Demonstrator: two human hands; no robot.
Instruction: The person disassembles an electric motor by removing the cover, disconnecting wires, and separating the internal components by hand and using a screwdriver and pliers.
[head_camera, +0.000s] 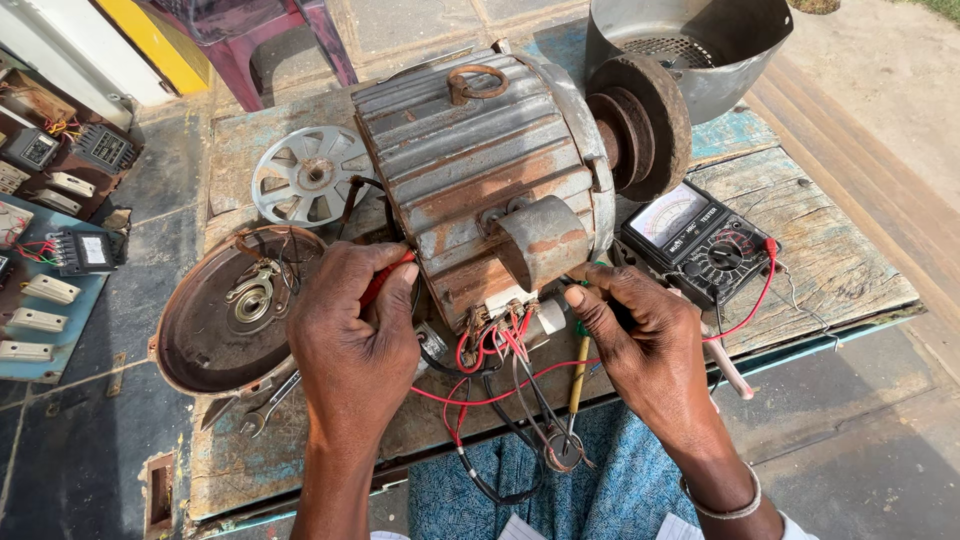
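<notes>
Rusted electric motor lies on its side at mid-table, on a worn wooden table with flaking blue paint; pulley end faces the far right corner. Terminal area with red and black wires faces the near edge.

Left hand is closed around a red-handled probe, tip directed at the motor body beside the terminals. Right hand pinches a dark probe between thumb and fingers, just right of the terminals; tip itself hidden.

Analog multimeter sits right of the motor, near the right edge, its red lead running to the right hand. Removed end cover and fan lie toward the left edge. Spanner lies near the left hand. Metal fan cowl stands at the far right corner.
</notes>
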